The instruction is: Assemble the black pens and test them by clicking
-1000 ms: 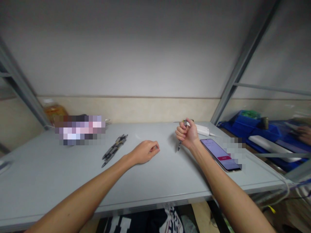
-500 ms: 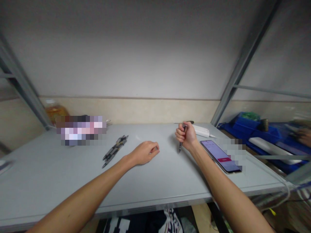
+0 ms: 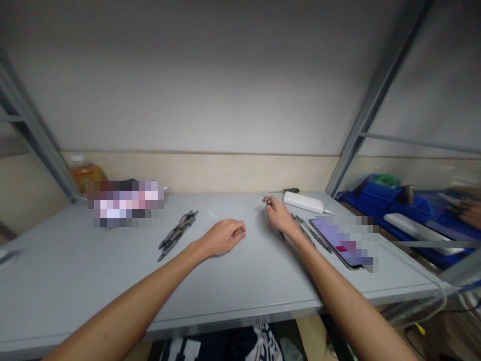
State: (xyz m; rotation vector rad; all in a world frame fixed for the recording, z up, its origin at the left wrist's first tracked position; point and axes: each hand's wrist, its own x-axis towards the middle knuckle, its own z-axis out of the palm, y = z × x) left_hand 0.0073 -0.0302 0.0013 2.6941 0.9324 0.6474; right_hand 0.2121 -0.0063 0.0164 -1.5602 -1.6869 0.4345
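Observation:
My left hand [image 3: 225, 236] rests on the grey table, its fingers curled in and thumb close to them; nothing shows between them. A bundle of several grey and black pens [image 3: 178, 233] lies to its left. My right hand [image 3: 278, 214] is closed around a pen [image 3: 267, 200], whose one end pokes out past the fingers while the hand covers most of it. Beside my right forearm, more pens [image 3: 321, 239] lie slanted on the table, partly hidden by the arm. A phone [image 3: 326, 231] with a lit, partly blurred-out screen is just right of them.
A white power strip [image 3: 302, 202] with a cable and a dark-handled screwdriver [image 3: 291, 190] lie behind my right hand. At the back left stand a bottle of amber liquid [image 3: 88, 173] and a pixelated item [image 3: 126, 203]. Blue bins [image 3: 387, 193] and another person's hand [image 3: 471, 213] are at far right.
My right hand has turned over and shifted left, tipping the pen from upright to slanting away. The pens beside the phone now show. My left hand stays still.

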